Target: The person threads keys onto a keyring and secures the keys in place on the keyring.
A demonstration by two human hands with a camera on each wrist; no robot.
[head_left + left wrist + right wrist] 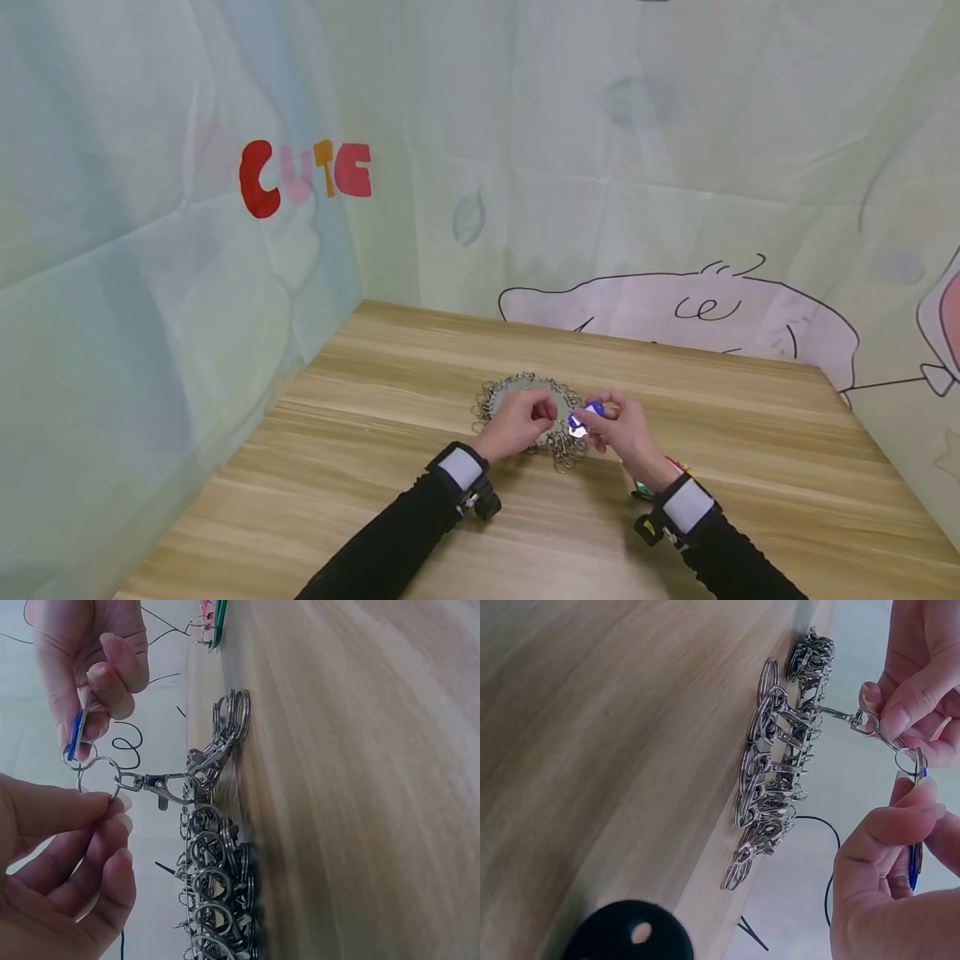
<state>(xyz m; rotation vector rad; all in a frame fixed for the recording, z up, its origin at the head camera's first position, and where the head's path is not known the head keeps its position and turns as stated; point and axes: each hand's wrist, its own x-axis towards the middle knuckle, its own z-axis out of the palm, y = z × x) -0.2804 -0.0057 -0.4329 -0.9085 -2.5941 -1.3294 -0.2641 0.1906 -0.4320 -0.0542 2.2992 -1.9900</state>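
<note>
My left hand pinches a large metal key ring between thumb and fingers. A swivel clasp joins that ring to the rim of a round grey plate, which is hung all round with similar clasps and rings. Between its thumb and fingers my right hand holds a flat blue-and-white tag with a small metal ring. The small ring meets the large one in both wrist views. Whether it is threaded on, I cannot tell. Part of the tag is hidden by the right fingers.
Small colored items, green and red among them, lie on the wooden table behind my right wrist. Printed cloth hangings rise at the table's back and left edges. Clusters of clasps spread from the plate onto the wood.
</note>
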